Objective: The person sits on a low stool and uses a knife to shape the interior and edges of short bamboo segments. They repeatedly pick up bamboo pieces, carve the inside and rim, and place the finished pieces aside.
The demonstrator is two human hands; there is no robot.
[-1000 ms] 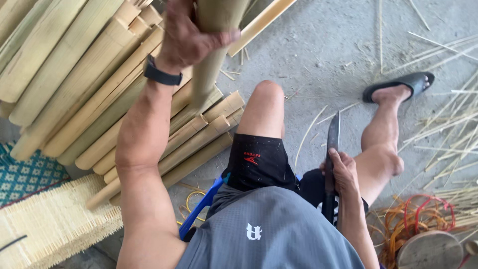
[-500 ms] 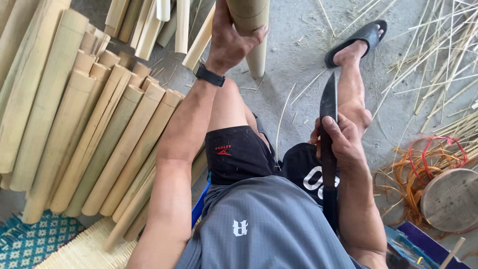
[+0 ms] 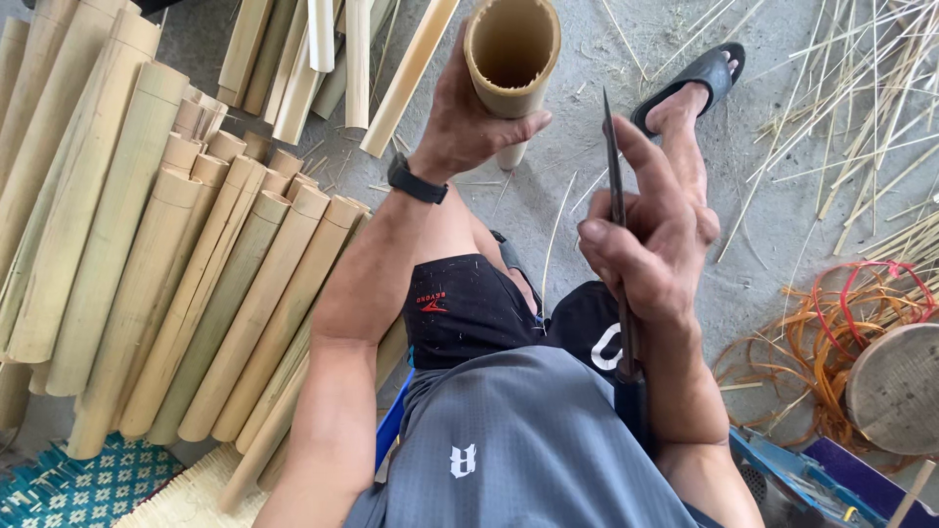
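Left hand wrapped around a hollow bamboo tube, fingers closed on its wall, open end facing up toward the camera, far centre of the scene above the concrete floor. Right hand clenched on a long dark knife, blade edge pointing up just right of the tube, apart from it. Stacked bamboo poles lying at left; coiled orange and red strips at right, beside a round wooden block.
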